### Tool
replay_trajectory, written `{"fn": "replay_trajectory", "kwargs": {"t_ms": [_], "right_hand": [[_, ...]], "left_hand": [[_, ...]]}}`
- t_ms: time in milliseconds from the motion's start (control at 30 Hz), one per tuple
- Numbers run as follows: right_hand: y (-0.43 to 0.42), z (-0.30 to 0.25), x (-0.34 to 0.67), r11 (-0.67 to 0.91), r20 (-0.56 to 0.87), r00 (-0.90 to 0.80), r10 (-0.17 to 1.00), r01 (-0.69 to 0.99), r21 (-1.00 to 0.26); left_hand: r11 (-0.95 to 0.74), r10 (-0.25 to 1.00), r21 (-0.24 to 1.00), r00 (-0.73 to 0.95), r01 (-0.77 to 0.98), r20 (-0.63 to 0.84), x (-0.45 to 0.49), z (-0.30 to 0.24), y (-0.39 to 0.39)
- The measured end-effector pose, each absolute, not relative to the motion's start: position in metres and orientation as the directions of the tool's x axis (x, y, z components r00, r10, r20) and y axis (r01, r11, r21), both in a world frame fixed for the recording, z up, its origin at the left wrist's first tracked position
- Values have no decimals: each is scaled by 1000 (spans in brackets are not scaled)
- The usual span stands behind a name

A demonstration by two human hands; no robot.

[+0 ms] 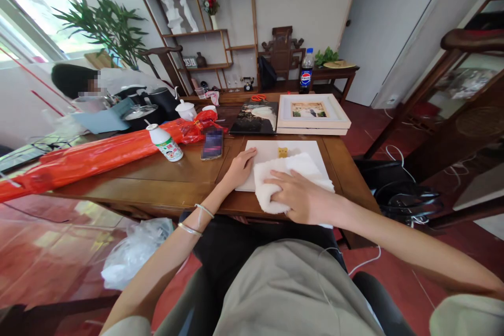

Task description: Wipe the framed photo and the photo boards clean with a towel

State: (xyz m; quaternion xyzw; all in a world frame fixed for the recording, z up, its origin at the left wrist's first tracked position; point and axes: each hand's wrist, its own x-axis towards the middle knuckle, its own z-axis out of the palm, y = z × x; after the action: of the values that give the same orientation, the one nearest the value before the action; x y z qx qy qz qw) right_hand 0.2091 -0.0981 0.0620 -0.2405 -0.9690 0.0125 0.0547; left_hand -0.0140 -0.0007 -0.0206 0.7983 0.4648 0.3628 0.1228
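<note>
A white board with a small yellow patch near its middle lies flat at the front of the wooden table. My left hand rests on the board's left edge, its fingers stretched out and holding nothing. A white fluffy towel is bunched over the front right part of the board and hangs past its near edge. My right hand grips the towel and presses it down, with bent fingers sunk into the cloth. The towel hides much of the board beneath it.
Behind the board are a dark picture panel and a framed picture. Leftward lie a phone, a white-and-green bottle and a long red plastic-wrapped bundle. A cola bottle stands at the back. A person sits at far left.
</note>
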Motion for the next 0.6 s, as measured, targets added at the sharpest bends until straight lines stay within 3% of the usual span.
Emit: {"fn": "replay_trajectory", "kwargs": {"t_ms": [133,400,600], "right_hand": [[-76,57,212,856,143,-844,517,512,-77],[6,55,218,621,146,-606,782,778,-97],[-4,59,226,660,124,-649,750,747,-84]], "left_hand": [[-533,834,524,306,664,459,-14,-20,-1],[-520,844,522,314,676,435,-14,-17,-3],[-525,842,533,316,664,436,-13,-16,-5]]}}
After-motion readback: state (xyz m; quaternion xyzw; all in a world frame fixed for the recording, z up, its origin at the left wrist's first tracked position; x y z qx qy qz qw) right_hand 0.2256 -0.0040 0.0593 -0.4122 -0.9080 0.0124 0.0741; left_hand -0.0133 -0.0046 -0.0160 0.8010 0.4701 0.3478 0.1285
